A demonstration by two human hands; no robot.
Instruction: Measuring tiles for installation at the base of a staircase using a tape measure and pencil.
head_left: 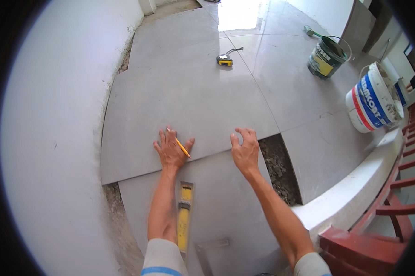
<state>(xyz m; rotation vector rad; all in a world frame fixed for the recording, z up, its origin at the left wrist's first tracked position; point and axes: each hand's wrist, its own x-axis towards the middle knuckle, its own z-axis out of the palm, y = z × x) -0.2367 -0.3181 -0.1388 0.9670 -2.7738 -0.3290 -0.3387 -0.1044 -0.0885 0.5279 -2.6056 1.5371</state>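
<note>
I see one camera riding high on the person's head, the left one of a pair. It looks down and ahead at the grey tiles [180, 92]. The left hand [172, 152] and right hand [245, 152] sit near the middle, quite close, with both arms coming in from the near side. The view is very wide and bends straight lines. It reaches the white wall [55, 115] at left, the red railing [368, 250] at right, and the room's far side.

At centre, the left hand [170, 155] spreads over a grey floor tile [180, 99], a pencil [183, 149] tucked in its fingers; the right hand [245, 154] curls near the tile's edge. Lower centre lies a yellow spirit level [184, 221].
</note>
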